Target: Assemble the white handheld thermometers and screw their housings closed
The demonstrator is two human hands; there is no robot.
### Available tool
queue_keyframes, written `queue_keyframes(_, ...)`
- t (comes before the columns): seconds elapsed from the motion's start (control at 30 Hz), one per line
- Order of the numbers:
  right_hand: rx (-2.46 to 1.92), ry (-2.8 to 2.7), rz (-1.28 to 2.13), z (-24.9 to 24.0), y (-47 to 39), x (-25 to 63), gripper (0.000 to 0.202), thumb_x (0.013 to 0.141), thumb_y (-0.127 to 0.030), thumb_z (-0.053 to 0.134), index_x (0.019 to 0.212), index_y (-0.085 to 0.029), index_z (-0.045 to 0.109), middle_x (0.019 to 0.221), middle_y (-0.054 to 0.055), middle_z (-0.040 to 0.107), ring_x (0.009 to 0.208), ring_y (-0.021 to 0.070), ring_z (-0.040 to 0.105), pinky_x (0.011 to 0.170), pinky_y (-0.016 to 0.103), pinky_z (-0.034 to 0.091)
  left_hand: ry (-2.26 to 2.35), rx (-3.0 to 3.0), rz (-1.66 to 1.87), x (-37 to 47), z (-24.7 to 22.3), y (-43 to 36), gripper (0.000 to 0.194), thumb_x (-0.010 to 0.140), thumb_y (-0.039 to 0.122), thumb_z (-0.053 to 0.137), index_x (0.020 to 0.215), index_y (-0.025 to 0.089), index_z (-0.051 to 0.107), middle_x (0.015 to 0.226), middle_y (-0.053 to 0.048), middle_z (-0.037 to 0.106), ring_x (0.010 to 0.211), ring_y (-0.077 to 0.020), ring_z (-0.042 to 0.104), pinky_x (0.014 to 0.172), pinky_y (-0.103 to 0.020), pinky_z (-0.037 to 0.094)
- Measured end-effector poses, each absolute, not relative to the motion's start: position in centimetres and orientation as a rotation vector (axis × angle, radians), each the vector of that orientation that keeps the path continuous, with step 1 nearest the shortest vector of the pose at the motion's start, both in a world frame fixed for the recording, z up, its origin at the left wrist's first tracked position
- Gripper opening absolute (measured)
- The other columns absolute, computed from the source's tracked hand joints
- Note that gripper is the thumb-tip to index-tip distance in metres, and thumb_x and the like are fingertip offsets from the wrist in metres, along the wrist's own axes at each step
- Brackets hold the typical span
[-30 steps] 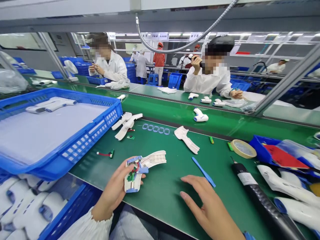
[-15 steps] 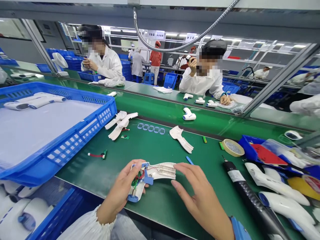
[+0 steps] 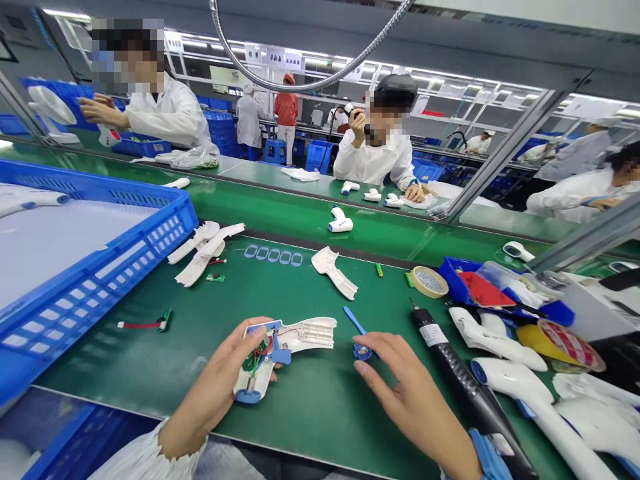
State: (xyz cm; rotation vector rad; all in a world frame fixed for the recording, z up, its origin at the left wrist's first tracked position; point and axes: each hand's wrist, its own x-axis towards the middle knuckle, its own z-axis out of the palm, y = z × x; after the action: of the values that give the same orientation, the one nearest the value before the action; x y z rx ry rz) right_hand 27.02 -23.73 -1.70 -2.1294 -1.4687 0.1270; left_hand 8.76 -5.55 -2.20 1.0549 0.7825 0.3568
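My left hand [image 3: 220, 373] is closed around an opened forehead thermometer [image 3: 270, 360], held just above the green bench. Its white handle with ribbed battery slots points right; red and green wires, a circuit board and blue plastic parts show inside. To the right, the thumb and index finger of my right hand [image 3: 395, 377] close on a small blue plastic part [image 3: 362, 352] with something metallic in it. A blue stick-shaped tool [image 3: 354, 320] lies just behind that part. Farther back rests an empty white half-shell [image 3: 335, 272].
A blue crate [image 3: 150, 260] stands left. White shells [image 3: 210, 253] and a wired green board [image 3: 164, 321] lie nearby. On the right are a black electric screwdriver [image 3: 450, 373], a tape roll [image 3: 429, 281], a blue bin [image 3: 500, 293] and white thermometers [image 3: 530, 393]. Co-workers sit opposite.
My right hand has left the thermometer's handle and come to the small blue part on the right. My left hand still holds the thermometer. The view has turned right.
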Motion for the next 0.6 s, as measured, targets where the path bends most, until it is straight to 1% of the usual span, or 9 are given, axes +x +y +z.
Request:
queue_keyframes(0.13, -2.241, -1.719, 0.16, 0.5, -21.8, 27.0, 0.03, 0.088, -0.025, 0.048, 0.117, -0.02, 0.052, 0.106, 0.007, 0.06, 0.095, 0.0226, 0.055, 0.082, 0.039, 0.049, 0.809, 1.102, 0.348, 8.3, -2.4, -5.2, 0.048, 0.075, 0.051, 0.062, 0.111, 0.02, 0.055, 0.072, 0.001, 0.065, 0.057, -0.0115, 0.057, 0.051, -0.018, 0.045)
queue_keyframes(0.23, -2.46, -1.797, 0.089, 1.6, -18.9, 28.5, 0.032, 0.09, -0.028, 0.045, 0.12, -0.017, 0.051, 0.104, 0.009, 0.061, 0.095, 0.0248, 0.055, 0.082, 0.04, 0.046, 0.84, 1.081, 0.365, 8.1, -2.6, -5.2, 0.049, 0.075, 0.051, 0.062, 0.112, 0.019, 0.056, 0.074, 0.0, 0.065, 0.056, -0.0115, 0.057, 0.05, -0.019, 0.044)
queue_keyframes(0.3, -2.581, -1.764, 0.036, 1.3, -16.3, 29.9, 0.036, 0.09, -0.03, 0.045, 0.122, -0.014, 0.049, 0.108, 0.012, 0.06, 0.099, 0.0268, 0.053, 0.083, 0.04, 0.045, 0.823, 1.045, 0.383, 8.1, -2.6, -5.4, 0.049, 0.076, 0.05, 0.061, 0.112, 0.017, 0.057, 0.077, -0.003, 0.067, 0.058, -0.0124, 0.058, 0.052, -0.02, 0.046)
queue_keyframes(0.37, -2.641, -1.711, 0.016, 0.3, -13.8, 31.4, 0.047, 0.086, -0.032, 0.053, 0.125, -0.007, 0.045, 0.113, 0.018, 0.057, 0.103, 0.0312, 0.052, 0.083, 0.042, 0.044, 0.782, 1.009, 0.395, 8.2, -2.6, -5.6, 0.048, 0.078, 0.048, 0.06, 0.113, 0.016, 0.057, 0.08, -0.004, 0.068, 0.06, -0.0134, 0.059, 0.055, -0.022, 0.048)
queue_keyframes(0.4, -2.665, -1.682, 0.019, -0.3, -12.8, 32.1, 0.05, 0.084, -0.032, 0.056, 0.126, -0.005, 0.045, 0.112, 0.019, 0.057, 0.103, 0.0318, 0.053, 0.082, 0.043, 0.045, 0.765, 0.994, 0.4, 8.2, -2.7, -5.7, 0.047, 0.079, 0.048, 0.059, 0.113, 0.016, 0.057, 0.081, -0.005, 0.068, 0.06, -0.0138, 0.06, 0.055, -0.022, 0.049)
queue_keyframes(0.47, -2.691, -1.638, 0.023, -1.4, -11.5, 33.2, 0.046, 0.084, -0.026, 0.057, 0.124, -0.006, 0.046, 0.11, 0.017, 0.059, 0.1, 0.0287, 0.055, 0.082, 0.042, 0.045, 0.749, 0.967, 0.399, 8.2, -2.8, -5.8, 0.046, 0.081, 0.046, 0.057, 0.115, 0.015, 0.055, 0.084, -0.006, 0.068, 0.061, -0.0148, 0.061, 0.055, -0.024, 0.051)
queue_keyframes(0.53, -2.669, -1.617, 0.022, -1.9, -11.1, 33.9, 0.035, 0.086, -0.018, 0.051, 0.119, -0.007, 0.049, 0.104, 0.014, 0.062, 0.095, 0.0244, 0.058, 0.082, 0.04, 0.045, 0.741, 0.945, 0.391, 8.1, -2.9, -5.8, 0.045, 0.083, 0.045, 0.055, 0.116, 0.014, 0.054, 0.085, -0.007, 0.068, 0.063, -0.0168, 0.062, 0.054, -0.026, 0.052)
queue_keyframes(0.6, -2.602, -1.593, -0.001, -1.4, -11.9, 34.3, 0.031, 0.088, -0.014, 0.044, 0.117, -0.005, 0.049, 0.101, 0.015, 0.063, 0.092, 0.0235, 0.059, 0.083, 0.037, 0.045, 0.73, 0.936, 0.383, 7.9, -3.0, -5.8, 0.046, 0.084, 0.045, 0.053, 0.117, 0.014, 0.053, 0.085, -0.008, 0.067, 0.066, -0.0186, 0.063, 0.054, -0.027, 0.052)
